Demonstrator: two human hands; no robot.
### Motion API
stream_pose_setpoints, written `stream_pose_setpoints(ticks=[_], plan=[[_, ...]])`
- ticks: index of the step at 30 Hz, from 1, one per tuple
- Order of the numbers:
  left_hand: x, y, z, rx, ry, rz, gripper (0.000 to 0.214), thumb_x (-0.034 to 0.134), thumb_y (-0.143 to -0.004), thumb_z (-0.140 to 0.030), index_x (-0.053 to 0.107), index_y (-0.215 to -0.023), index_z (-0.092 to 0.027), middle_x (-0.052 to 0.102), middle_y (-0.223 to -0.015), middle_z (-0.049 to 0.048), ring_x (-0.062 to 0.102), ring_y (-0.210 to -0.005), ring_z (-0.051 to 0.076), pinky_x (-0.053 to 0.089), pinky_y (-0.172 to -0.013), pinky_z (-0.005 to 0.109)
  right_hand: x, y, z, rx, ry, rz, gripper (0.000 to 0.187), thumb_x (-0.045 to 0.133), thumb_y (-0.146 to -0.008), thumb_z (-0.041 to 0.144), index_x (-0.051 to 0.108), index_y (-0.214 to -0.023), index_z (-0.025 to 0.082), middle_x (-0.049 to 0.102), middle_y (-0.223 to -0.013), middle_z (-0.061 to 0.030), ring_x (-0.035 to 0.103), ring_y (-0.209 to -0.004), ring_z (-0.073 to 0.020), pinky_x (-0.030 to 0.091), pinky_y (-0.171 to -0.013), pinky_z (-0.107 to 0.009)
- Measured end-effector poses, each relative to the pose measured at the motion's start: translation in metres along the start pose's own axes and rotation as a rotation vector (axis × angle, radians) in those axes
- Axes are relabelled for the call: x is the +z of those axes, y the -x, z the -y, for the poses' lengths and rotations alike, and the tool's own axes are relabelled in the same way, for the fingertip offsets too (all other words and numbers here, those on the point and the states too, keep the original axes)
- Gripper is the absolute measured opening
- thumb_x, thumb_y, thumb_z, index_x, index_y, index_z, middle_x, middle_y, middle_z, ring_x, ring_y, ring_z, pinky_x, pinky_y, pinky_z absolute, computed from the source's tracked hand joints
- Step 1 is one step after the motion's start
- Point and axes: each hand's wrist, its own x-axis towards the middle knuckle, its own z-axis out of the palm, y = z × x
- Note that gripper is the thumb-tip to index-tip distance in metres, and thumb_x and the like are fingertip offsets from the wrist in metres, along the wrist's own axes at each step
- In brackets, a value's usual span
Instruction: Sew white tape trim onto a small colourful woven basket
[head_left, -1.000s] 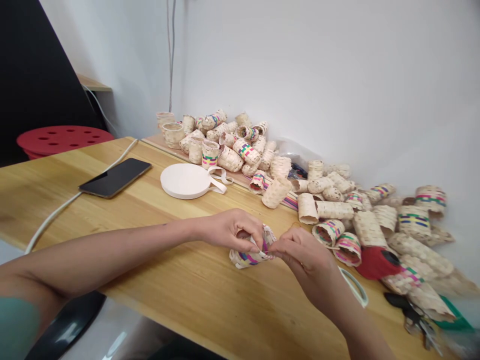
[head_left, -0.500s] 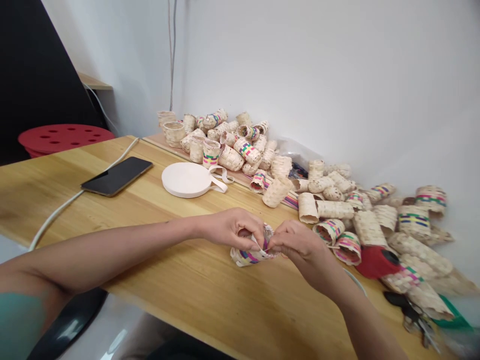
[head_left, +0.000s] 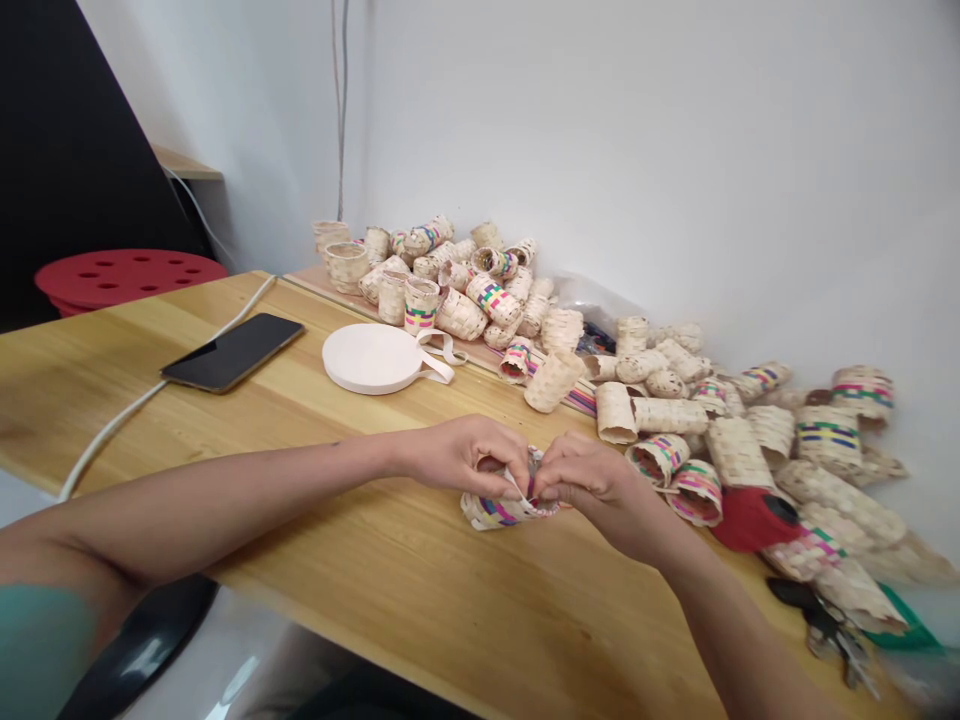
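Observation:
A small woven basket (head_left: 495, 512) with blue, pink and purple bands lies tilted on the wooden table (head_left: 420, 570), its open rim turned to the right. My left hand (head_left: 480, 455) is closed on the basket's rim from the left, thumb and forefinger pinched at the edge. My right hand (head_left: 589, 485) meets it at the same rim from the right, its fingertips pinched together at the mouth. A thin pale strip or thread shows between the two hands; what exactly the right fingertips hold is hidden.
Many woven baskets (head_left: 491, 298) are heaped along the wall. A phone (head_left: 232, 352) lies on a white cable at the left. Behind my hands is a round white flat object (head_left: 371, 358) with straps. Keys (head_left: 840, 640) lie at the right, and a red stool (head_left: 127, 278) stands beyond the table.
My right hand has moved slightly left, its fingertips closer to the left hand at the rim. The left hand and the basket have barely shifted.

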Motion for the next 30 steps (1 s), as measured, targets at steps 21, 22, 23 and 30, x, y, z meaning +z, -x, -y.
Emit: stream_pose_setpoints(ticks=[21,22,23,30], plan=[[-0.003,0.002,0.008,-0.032,0.033,-0.094,0.019,0.060,-0.087,-0.030,0.067,-0.084,-0.012,0.064,-0.084,0.0068,0.056,-0.076,0.012,0.043,-0.070,0.020,-0.001,-0.013,0.010,0.273,-0.044,-0.050,0.011,0.057,-0.086,0.015,0.056,-0.078,0.021,0.062,-0.077,0.0029,0.057,-0.072,-0.0127,0.041,-0.065,-0.023],[-0.003,0.002,0.009,-0.046,0.031,-0.110,0.019,0.060,-0.087,-0.030,0.066,-0.084,-0.012,0.064,-0.084,0.0065,0.057,-0.077,0.012,0.043,-0.071,0.021,0.000,-0.012,0.010,0.268,-0.029,-0.072,0.009,0.057,-0.088,0.016,0.058,-0.081,0.021,0.064,-0.080,0.0023,0.058,-0.075,-0.0133,0.042,-0.067,-0.024],[-0.003,0.002,0.011,-0.066,0.032,-0.135,0.021,0.060,-0.087,-0.032,0.066,-0.084,-0.012,0.064,-0.083,0.0063,0.057,-0.076,0.012,0.044,-0.071,0.022,0.001,-0.010,0.009,0.255,0.002,-0.113,0.007,0.055,-0.090,0.018,0.060,-0.085,0.022,0.065,-0.083,0.0014,0.059,-0.079,-0.0141,0.042,-0.070,-0.025],[0.000,0.001,0.025,-0.203,0.172,-0.326,0.032,0.064,-0.081,-0.043,0.064,-0.083,-0.011,0.064,-0.082,0.0056,0.056,-0.074,0.013,0.044,-0.068,0.023,0.022,-0.006,0.007,-0.038,0.467,-0.414,0.012,0.056,-0.092,0.024,0.068,-0.094,0.023,0.069,-0.090,-0.0048,0.057,-0.083,-0.0186,0.041,-0.075,-0.034]])
